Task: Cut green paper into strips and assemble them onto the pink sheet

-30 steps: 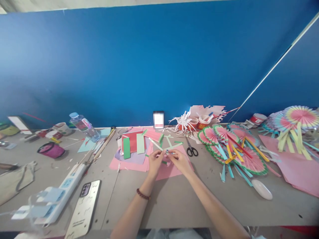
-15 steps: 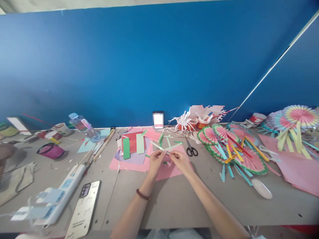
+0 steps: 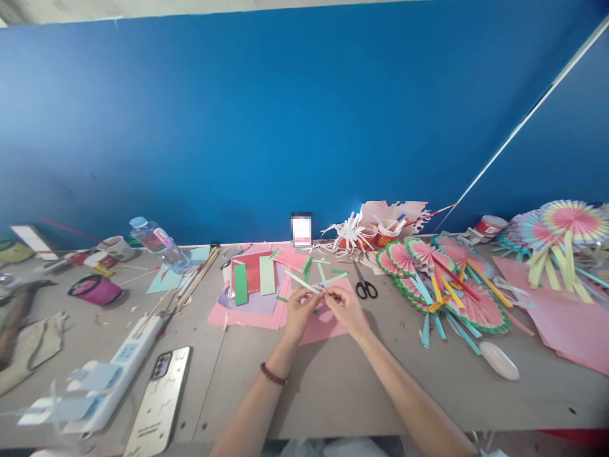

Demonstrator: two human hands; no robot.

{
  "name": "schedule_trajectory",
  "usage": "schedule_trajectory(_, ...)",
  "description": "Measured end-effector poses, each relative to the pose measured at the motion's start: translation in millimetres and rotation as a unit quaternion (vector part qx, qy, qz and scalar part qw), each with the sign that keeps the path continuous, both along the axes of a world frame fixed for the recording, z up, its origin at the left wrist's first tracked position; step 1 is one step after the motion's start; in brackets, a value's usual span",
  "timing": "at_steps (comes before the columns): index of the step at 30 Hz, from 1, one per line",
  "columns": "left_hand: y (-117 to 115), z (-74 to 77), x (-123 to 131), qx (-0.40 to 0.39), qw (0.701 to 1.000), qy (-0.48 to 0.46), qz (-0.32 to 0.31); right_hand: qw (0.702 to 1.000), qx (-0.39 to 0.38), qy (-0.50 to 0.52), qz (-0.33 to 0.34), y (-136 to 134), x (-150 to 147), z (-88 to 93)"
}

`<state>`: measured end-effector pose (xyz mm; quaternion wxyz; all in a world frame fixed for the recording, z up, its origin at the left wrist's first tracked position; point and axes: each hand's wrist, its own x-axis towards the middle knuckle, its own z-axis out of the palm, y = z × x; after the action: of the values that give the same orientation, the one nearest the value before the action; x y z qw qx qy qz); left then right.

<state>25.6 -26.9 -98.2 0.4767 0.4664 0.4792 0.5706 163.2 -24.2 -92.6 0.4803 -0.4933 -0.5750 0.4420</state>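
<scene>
My left hand [image 3: 302,311] and my right hand [image 3: 343,309] meet over a pink paper sheet [image 3: 328,329], fingertips pinched together. Between them is a pale green paper strip [image 3: 301,280], one end sticking out up and left from my left fingers. Just beyond the fingers lie more pale green strips [image 3: 322,271]. To the left are a dark green paper piece [image 3: 241,284], a light green one [image 3: 268,275] and a pleated pink paper piece [image 3: 291,259]. Black-handled scissors [image 3: 366,290] rest right of my right hand. What the fingertips press is partly hidden.
Folded paper fans [image 3: 431,257] and a white computer mouse [image 3: 499,360] lie right. Left are a phone [image 3: 159,400], a power strip [image 3: 126,362], a water bottle [image 3: 160,244] and thin sticks [image 3: 197,279]. A blue panel [image 3: 304,120] stands behind.
My fingertips have shifted slightly along the strip, still close together. At the far left, a blurred brown shape has moved, and a long brown object with a dark pointed end now shows.
</scene>
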Motion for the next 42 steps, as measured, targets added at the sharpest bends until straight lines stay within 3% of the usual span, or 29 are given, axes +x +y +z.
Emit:
schedule_trajectory(8,-1.9,-0.5,0.4,0.015,0.999,-0.028,-0.012,1.000,0.009,0.005,0.002,-0.7,1.1,4.0)
schedule_trajectory(17,-4.7,-1.9,5.1,-0.002,0.997,-0.079,-0.010,0.997,-0.024,0.069,0.001,1.1,-1.8,-5.4)
schedule_trajectory(23,-3.3,-4.5,6.7,0.003,0.991,-0.133,-0.018,0.998,0.014,0.044,-0.036,0.7,-4.3,-8.9)
schedule_trajectory(28,-4.1,-0.1,3.5,0.009,0.974,-0.222,-0.051,0.986,0.018,0.070,-0.150,16.7,19.8,-3.3)
schedule_trajectory(30,-4.1,0.0,3.5,-0.021,0.975,-0.217,-0.044,0.983,0.021,0.075,-0.164,21.5,27.3,-0.8)
schedule_trajectory(36,1.5,-6.2,6.0,-0.096,0.969,-0.226,0.012,0.993,0.035,0.050,-0.104,15.8,18.2,-4.4)
schedule_trajectory(42,4.8,-8.7,1.5,-0.104,0.983,-0.149,0.021,0.991,0.047,-0.019,-0.122,10.3,22.3,0.4)
